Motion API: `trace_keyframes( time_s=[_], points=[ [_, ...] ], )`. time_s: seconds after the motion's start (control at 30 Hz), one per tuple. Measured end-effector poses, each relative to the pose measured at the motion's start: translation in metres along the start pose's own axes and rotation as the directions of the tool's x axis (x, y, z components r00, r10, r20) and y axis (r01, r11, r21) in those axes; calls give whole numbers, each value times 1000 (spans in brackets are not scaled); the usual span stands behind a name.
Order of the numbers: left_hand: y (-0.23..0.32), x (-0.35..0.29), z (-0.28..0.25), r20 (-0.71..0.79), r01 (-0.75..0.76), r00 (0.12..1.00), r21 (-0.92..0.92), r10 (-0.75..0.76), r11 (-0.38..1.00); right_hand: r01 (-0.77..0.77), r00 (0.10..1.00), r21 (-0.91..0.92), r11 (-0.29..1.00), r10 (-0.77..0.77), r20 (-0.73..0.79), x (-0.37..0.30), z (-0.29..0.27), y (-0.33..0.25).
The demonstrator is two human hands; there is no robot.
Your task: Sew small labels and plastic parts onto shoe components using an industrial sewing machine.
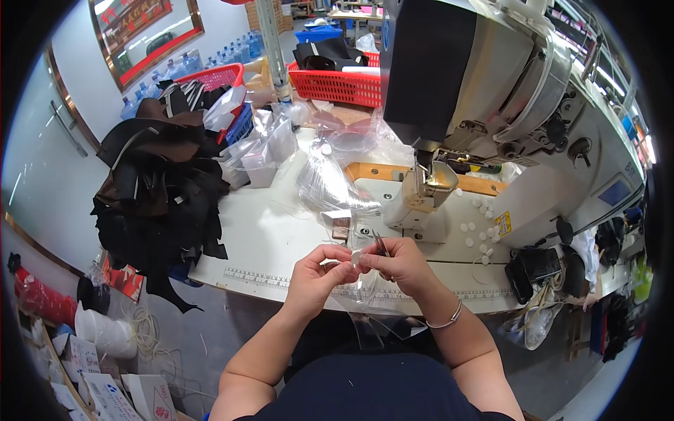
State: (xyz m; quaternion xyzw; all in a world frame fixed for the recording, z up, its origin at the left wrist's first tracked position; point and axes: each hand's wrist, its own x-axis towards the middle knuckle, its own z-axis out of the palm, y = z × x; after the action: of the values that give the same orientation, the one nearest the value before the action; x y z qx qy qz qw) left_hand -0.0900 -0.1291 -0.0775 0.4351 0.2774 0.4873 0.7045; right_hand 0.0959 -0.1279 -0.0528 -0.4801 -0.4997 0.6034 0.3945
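Both my hands meet over the front edge of the white sewing table. My left hand is closed in a pinch on a clear plastic sheet, which hangs down toward my lap. A small whitish piece, perhaps a disc, shows between the fingertips of both hands. My right hand is closed around dark thread snips, their points sticking up past the fingers. Its thumb and finger also touch the plastic. Just beyond my hands stands the industrial sewing machine's post.
Stacked clear plastic pieces lie behind my hands. White discs are scattered right of the post. Black cut material heaps over the table's left end. A red basket stands at the back, and a black pouch lies at the right edge.
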Motion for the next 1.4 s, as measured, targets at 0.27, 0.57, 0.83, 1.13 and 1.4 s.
trace_keyframes(
  time_s=[0.27,0.57,0.83,1.13,1.4],
  points=[
    [-1,2,-2,-24,40,999,22,-40,999,-20,999,8,1000,19,43,1,-1,0],
    [-7,2,-3,-58,100,993,-43,-102,994,-61,988,8,998,59,146,5,-10,-4],
    [-8,0,2,-78,86,993,-93,-93,992,-75,986,49,996,66,155,4,-12,-5],
    [-14,-1,2,-118,42,991,-166,-62,985,-4,989,-57,998,13,150,-1,-9,-8],
    [-20,-4,3,-142,28,988,-210,-59,977,40,991,-118,992,-24,132,-3,-7,-9]
  ],
)
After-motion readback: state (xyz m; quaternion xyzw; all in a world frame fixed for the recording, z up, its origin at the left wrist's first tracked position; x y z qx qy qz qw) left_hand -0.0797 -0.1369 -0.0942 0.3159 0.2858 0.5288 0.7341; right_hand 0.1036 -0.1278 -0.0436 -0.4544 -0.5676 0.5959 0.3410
